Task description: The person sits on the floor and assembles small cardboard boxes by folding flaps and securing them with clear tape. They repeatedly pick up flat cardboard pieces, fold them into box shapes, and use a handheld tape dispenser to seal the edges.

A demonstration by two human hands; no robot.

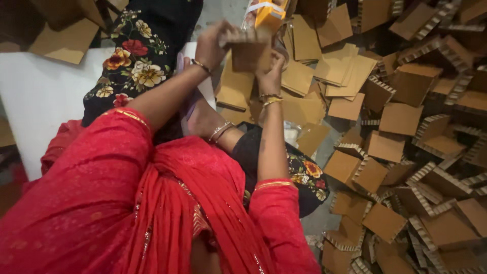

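Heap of brown cardboard pieces (pixel 406 167) fills the right side of the floor, near to far: flat squares mixed with folded corner blocks whose cut edges show the corrugated core. More flat cardboard sheets (pixel 324 66) lie fanned at the far centre. A white bench (pixel 35 91) stands at the far left, partly covered by the dark floral cloth (pixel 137 56) over the person's lap.

Red sleeves (pixel 116 193) run up from the near edge. Both hands meet at the far centre, raised above the lap. The left hand (pixel 215 43) has its fingers closed over the top left of a small cardboard block (pixel 248 53); the right hand (pixel 271 71) clamps the same block from below and to the right, fingers curled tight on its edge. Just beyond them, an orange and white object (pixel 269 12), possibly a tape or glue holder; too cropped to tell.

Judgement on handling: the block looks light and stiff across its faces, dry, not slippery. Corrugated edges likely crush under hard pinching and corners may dent. Best held on opposite flat faces, thumb against fingers, away from open edges.
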